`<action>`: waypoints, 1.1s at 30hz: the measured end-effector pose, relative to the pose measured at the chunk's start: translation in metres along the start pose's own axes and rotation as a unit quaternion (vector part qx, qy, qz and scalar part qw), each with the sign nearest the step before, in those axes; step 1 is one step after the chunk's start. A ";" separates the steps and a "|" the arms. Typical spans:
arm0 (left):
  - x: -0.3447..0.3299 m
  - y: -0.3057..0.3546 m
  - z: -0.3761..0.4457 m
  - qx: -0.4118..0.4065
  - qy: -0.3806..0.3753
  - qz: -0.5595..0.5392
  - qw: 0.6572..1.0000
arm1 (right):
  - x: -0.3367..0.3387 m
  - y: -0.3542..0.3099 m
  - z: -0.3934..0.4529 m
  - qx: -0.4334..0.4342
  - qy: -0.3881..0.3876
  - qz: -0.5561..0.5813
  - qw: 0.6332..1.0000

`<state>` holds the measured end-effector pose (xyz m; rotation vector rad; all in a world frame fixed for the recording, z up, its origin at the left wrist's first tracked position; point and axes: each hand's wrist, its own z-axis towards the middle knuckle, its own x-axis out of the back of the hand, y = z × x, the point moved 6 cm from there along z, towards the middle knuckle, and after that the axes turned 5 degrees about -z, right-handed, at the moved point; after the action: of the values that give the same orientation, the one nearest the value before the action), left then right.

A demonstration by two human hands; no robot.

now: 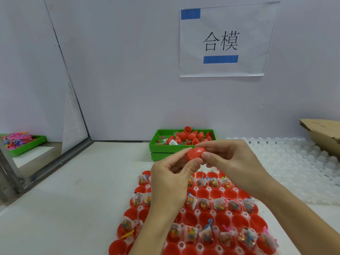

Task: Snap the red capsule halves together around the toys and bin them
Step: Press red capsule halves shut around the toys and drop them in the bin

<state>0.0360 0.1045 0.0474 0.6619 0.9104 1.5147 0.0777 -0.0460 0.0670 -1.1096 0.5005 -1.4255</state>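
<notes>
Pinching a red capsule (pixel 195 154) between both hands above the bench (pixel 77 196), we hold it in our left hand (pixel 170 178) by thumb and fingertips while our right hand (pixel 230 159) grips its other side. Beneath our wrists lies a white tray (pixel 197 212) of open red halves (pixel 239 221) and bagged toys (pixel 219 204). Behind it a green bin (pixel 161 144) holds more capsules.

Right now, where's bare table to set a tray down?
Bare white table lies left of the capsule grid, up to the metal frame. It is crowded ahead with the green bin, and on the right with white trays.
</notes>
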 end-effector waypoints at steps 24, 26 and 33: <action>0.001 -0.004 -0.001 0.018 0.013 0.012 1.000 | -0.002 -0.002 -0.001 0.002 0.019 0.015 1.000; 0.001 -0.004 0.000 0.022 0.011 0.012 1.000 | -0.001 -0.001 0.000 -0.004 0.022 0.003 1.000; 0.001 -0.009 -0.001 0.035 0.016 0.015 0.999 | -0.003 -0.001 0.000 -0.013 0.033 -0.004 0.999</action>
<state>0.0400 0.1058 0.0390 0.7070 0.9845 1.5295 0.0766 -0.0434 0.0665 -1.0883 0.5634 -1.4692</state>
